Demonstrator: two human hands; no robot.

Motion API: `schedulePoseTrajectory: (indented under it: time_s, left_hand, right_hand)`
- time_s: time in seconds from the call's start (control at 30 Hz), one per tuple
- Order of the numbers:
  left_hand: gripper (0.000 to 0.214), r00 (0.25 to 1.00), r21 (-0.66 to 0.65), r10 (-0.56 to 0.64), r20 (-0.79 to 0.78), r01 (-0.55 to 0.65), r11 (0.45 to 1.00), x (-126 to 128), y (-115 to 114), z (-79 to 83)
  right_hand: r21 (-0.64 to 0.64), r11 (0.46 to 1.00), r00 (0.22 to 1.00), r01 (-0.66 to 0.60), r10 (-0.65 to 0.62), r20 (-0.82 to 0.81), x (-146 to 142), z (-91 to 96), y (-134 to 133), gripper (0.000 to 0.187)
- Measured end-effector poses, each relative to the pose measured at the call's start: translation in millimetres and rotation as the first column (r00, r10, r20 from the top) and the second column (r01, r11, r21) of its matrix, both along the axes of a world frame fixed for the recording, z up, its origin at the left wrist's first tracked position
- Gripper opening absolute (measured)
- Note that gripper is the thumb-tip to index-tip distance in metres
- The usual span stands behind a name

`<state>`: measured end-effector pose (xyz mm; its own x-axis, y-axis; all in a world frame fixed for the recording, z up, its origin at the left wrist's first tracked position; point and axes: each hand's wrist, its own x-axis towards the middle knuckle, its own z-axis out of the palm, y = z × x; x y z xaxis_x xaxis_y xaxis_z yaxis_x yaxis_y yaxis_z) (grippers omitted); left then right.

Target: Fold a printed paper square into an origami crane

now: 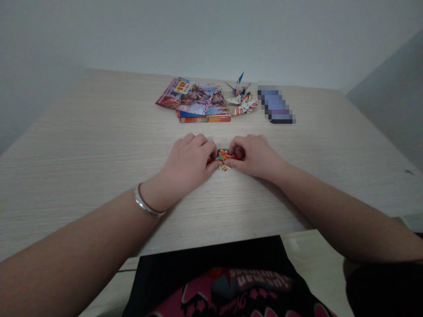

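Printed paper (pixel 224 156), one: on table (pixel 99 145), inward of its near edge, directly between left hand (pixel 194 157) and right hand (pixel 256 154), each pinching one side; visible long axis roughly along that edge; neither hand nearer.

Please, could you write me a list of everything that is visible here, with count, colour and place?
Small paper: one, multicoloured, on the table between both hands
Leaflets: one pile, number unclear, multicoloured, far side of the table
Folded papers: at least two, white with coloured print, right of the pile
Phone: one, dark-edged, pixelated, right of the folded papers
Table: one, pale wood-look, under these
Wall: pale grey, behind the table
Bracelet: one, silver, left wrist
Clothing: black with pink print, bottom
Left hand: one, bare, fingers on the small paper
Right hand: one, bare, same
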<state>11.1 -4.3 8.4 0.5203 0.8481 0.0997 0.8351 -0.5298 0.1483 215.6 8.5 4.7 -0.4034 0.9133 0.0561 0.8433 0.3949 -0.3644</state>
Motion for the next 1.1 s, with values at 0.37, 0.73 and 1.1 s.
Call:
schedulePoseTrajectory:
  time_s: [0.37, 0.73, 1.1]
  left_hand:
    - [0.031, 0.990, 0.028, 0.020, 0.142, -0.025, 0.999, -6.5, 1.2, -16.4]
    - [0.041, 0.978, -0.011, -0.020, 0.209, 0.023, 1.000, -13.5, 7.8, -22.8]
    - [0.042, 0.982, -0.076, 0.011, 0.186, 0.003, 0.997, -17.5, 12.8, -19.3]
  right_hand:
    - [-0.048, 0.999, 0.999, -0.004, 0.001, -0.052, 3.3, 0.4, 3.6, 0.024]
    - [-0.133, 0.991, 0.988, -0.019, -0.002, -0.155, 10.7, -1.7, 6.6, 0.019]
    - [-0.159, 0.984, 0.974, -0.081, 0.043, -0.224, 20.9, -7.9, 10.7, 0.014]
